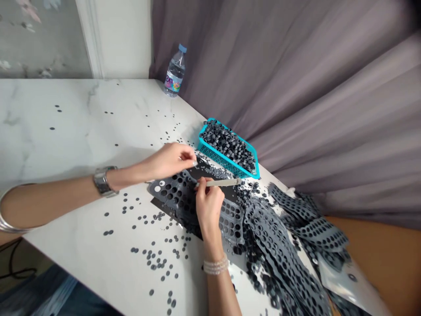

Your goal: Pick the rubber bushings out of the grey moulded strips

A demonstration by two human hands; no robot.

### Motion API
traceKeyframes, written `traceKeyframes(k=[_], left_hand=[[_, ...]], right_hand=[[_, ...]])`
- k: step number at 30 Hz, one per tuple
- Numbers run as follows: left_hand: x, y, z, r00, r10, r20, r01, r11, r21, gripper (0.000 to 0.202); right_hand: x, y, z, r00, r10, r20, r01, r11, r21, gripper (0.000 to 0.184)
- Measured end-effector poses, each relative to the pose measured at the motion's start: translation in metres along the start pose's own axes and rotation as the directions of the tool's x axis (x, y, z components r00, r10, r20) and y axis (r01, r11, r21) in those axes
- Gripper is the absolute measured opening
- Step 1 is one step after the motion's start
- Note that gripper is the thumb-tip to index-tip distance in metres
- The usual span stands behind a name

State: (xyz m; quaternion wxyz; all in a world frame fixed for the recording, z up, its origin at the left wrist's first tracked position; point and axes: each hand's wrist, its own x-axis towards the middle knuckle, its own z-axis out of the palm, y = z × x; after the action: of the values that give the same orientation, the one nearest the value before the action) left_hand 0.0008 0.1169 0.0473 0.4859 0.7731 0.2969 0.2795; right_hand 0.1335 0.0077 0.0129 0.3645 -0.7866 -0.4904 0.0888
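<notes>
My right hand is closed around a slim, pale, pen-like stick; its near end is hidden by the fingers. Beneath that hand lies a dark grey foam sheet with rows of round holes, on a flat black board. My left hand hovers just above the sheet's far edge, thumb and fingers pinched together. Whatever may be between those fingertips is too small to make out. Small black discs are scattered around the sheet.
A turquoise basket filled with small black ring-like pieces stands behind the board. Punched grey foam strips are heaped at the right, near a clear plastic bag. A water bottle stands at the white table's back edge, beside a curtain.
</notes>
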Motion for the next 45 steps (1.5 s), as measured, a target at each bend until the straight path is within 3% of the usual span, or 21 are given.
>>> traceKeyframes(k=[2,4,6,8,12,15,21,23,26,29,33,38,45], left_hand=[[0.003,0.004,-0.012,0.973,-0.220,0.063,0.229,0.923,-0.309,0.013],[0.006,0.000,-0.019,0.926,-0.336,0.171,0.374,0.769,-0.519,0.018],[0.008,-0.009,-0.019,0.908,-0.351,0.227,0.413,0.671,-0.615,0.021],[0.010,-0.017,-0.016,0.922,-0.288,0.259,0.388,0.683,-0.619,0.020],[0.011,-0.027,-0.011,0.964,-0.042,0.263,0.154,0.893,-0.423,0.022],[0.012,-0.027,-0.009,0.965,0.062,0.256,0.017,0.955,-0.297,0.025],[0.012,-0.029,-0.010,0.952,-0.041,0.302,0.167,0.899,-0.404,0.031],[0.012,-0.030,-0.010,0.967,-0.051,0.248,0.129,0.942,-0.311,0.033],[0.009,-0.027,-0.005,0.992,-0.011,0.129,0.018,0.999,-0.051,0.032],[0.003,-0.023,0.002,0.998,0.042,0.057,-0.051,0.982,0.180,0.022],[0.000,-0.030,0.011,0.984,0.136,0.116,-0.174,0.873,0.456,0.022],[0.002,-0.047,0.021,0.947,0.231,0.222,-0.314,0.805,0.503,0.016],[0.002,-0.035,0.022,0.950,0.227,0.214,-0.303,0.830,0.469,0.017]], right_hand=[[-0.001,0.004,0.000,0.999,0.047,-0.019,-0.044,0.991,0.125,0.036],[-0.002,0.008,0.000,0.992,0.116,-0.045,-0.099,0.957,0.273,0.038],[-0.002,0.011,-0.001,0.981,0.183,-0.060,-0.144,0.905,0.399,0.039],[-0.003,0.012,-0.003,0.973,0.222,-0.064,-0.166,0.863,0.477,0.038],[0.001,0.008,-0.010,0.968,0.234,-0.089,-0.155,0.841,0.518,0.037],[0.007,0.002,-0.014,0.970,0.220,-0.101,-0.137,0.843,0.521,0.037],[0.009,-0.003,-0.005,0.967,0.254,-0.018,-0.179,0.728,0.662,0.033],[0.006,-0.001,0.001,0.970,0.243,0.015,-0.193,0.731,0.655,0.034],[0.003,0.003,0.006,0.982,0.188,0.009,-0.163,0.821,0.547,0.036],[0.002,0.004,0.005,0.995,0.104,-0.007,-0.092,0.909,0.407,0.037],[0.003,0.002,0.003,1.000,0.015,0.001,-0.015,0.965,0.261,0.035],[0.003,-0.002,0.003,0.999,-0.025,0.023,0.022,0.992,0.123,0.035],[0.006,-0.009,0.005,0.994,-0.104,0.019,0.105,0.993,-0.047,0.036]])
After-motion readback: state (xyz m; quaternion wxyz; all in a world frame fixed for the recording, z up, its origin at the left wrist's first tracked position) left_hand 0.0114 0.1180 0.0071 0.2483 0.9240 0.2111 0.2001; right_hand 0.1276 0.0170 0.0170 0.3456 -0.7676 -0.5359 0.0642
